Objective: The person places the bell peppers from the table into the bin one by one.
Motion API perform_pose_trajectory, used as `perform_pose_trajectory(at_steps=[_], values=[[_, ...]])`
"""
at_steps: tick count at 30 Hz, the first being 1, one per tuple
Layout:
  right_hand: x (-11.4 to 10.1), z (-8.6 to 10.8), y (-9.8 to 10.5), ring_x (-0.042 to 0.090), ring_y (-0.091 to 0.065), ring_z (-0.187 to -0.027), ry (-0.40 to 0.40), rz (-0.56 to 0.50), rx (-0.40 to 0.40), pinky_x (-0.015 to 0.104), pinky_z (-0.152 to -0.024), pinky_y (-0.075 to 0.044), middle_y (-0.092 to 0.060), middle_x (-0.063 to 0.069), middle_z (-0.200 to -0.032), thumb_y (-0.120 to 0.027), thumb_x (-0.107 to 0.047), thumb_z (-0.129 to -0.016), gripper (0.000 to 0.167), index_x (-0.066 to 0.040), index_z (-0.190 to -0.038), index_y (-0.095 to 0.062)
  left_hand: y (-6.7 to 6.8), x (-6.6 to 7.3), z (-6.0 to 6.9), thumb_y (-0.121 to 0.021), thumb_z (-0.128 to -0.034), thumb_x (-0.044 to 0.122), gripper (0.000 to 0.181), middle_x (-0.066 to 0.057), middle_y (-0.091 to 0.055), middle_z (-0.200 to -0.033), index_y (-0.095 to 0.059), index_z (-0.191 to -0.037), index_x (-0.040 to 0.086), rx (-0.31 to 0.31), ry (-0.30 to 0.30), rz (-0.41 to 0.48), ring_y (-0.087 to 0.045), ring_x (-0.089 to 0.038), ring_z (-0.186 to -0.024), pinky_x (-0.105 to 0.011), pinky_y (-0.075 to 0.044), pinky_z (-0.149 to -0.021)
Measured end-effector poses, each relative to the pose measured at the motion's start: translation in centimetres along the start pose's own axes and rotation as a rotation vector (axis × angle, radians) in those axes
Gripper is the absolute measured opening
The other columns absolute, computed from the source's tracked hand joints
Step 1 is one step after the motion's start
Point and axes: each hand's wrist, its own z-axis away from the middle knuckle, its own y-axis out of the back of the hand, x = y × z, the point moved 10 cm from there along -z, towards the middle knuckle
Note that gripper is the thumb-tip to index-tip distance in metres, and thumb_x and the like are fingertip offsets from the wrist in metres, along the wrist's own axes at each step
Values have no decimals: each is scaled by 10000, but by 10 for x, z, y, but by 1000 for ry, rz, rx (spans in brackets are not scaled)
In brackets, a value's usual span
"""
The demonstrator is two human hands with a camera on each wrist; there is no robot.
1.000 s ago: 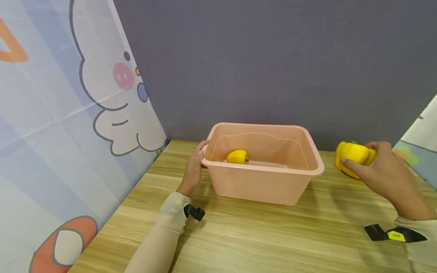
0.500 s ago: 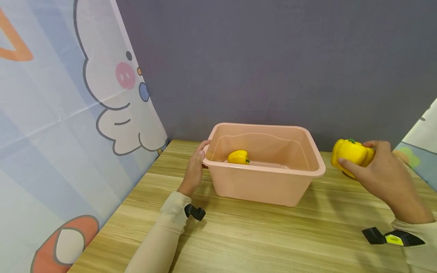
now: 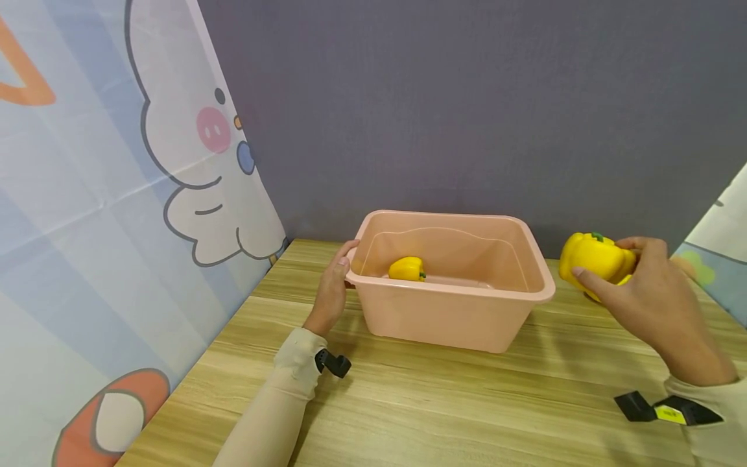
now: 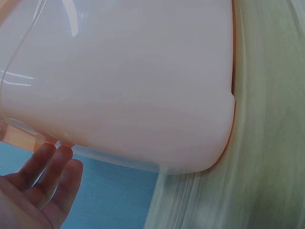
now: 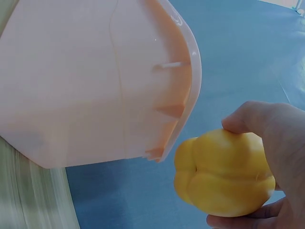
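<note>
Moved slightly leftward and up since the earlier frame, with a yellow pepper (image 3: 592, 255) gripped between thumb and fingers of the right hand (image 3: 664, 298). Held near the right end of the pink bin (image 3: 432, 318), apart from it. Showing some yellow just below, too hidden to identify. Holding the bin's left rim with the left hand (image 3: 331, 288), as before. Containing, unmoved toward the left, 1 other pepper (image 3: 405, 268), stem pointing right.
</note>
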Motion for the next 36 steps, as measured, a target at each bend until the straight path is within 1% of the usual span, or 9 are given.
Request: perform_pose_trajectory(at_steps=[3,10,15,19,23,26,30,33,36], values=[[-3,1,0,410,-543,-713,7,-1,11,341,-479,-376,-449,372,-1086,-749,-423,-874,880,137,-1394,-314,0,-1,0,-245,-1076,197,492,-240,-584,-1158,-404,-1491,-16,3,2,-6,-572,-197,-870,-324,-500,-728],[-9,2,1,400,-546,-719,25,-19,32,312,-466,-384,-457,347,-1084,-754,-430,-869,895,119,-1418,-310,1,1,1,-246,-1074,199,492,-298,-557,-1207,-402,-1489,-14,6,2,-6,-567,-201,-880,-332,-495,-738],[-16,2,2,428,-568,-774,41,-43,54,256,-465,-400,-459,355,-1114,-768,-392,-868,876,112,-1421,-312,3,0,2,-239,-1076,198,498,-333,-542,-1220,-389,-1495,-25,4,-6,-6,-559,-201,-875,-316,-484,-726],[-26,3,2,437,-575,-817,62,-93,64,193,-474,-409,-448,357,-1151,-772,-352,-873,847,116,-1414,-318,5,-18,-1,-220,-1088,213,498,-344,-526,-1255,-380,-1511,6,3,-10,12,-561,-231,-895,-323,-487,-725],[-36,3,-2,400,-573,-835,81,-145,51,154,-503,-429,-455,330,-1167,-771,-347,-876,837,99,-1415,-312,11,-35,-3,-226,-1097,280,494,-269,-558,-1283,-411,-1516,95,33,-20,2,-569,-237,-911,-334,-488,-726],[-40,4,-5,352,-567,-839,91,-170,53,132,-528,-434,-464,307,-1174,-782,-336,-867,825,82,-1409,-320,12,-38,-4,-244,-1089,367,513,-235,-580,-1263,-439,-1504,137,47,-37,-7,-583,-229,-894,-335,-502,-715],[-42,5,-4,375,-567,-850,99,-177,75,88,-541,-405,-470,313,-1175,-788,-314,-862,817,83,-1408,-327,8,-39,-6,-266,-1068,443,555,-271,-574,-1220,-446,-1495,138,35,-47,12,-593,-246,-864,-356,-520,-701],[-42,6,-2,425,-568,-859,109,-171,86,57,-552,-379,-470,326,-1178,-787,-302,-862,815,90,-1407,-326,4,-40,-7,-271,-1068,440,546,-275,-571,-1229,-446,-1497,151,34,-40,19,-593,-244,-868,-350,-518,-705],[-46,4,0,455,-579,-856,128,-148,87,71,-543,-375,-462,330,-1187,-786,-309,-861,806,88,-1401,-337,1,-38,-7,-253,-1091,364,504,-268,-571,-1239,-436,-1506,142,35,-28,14,-589,-234,-875,-334,-516,-716]])
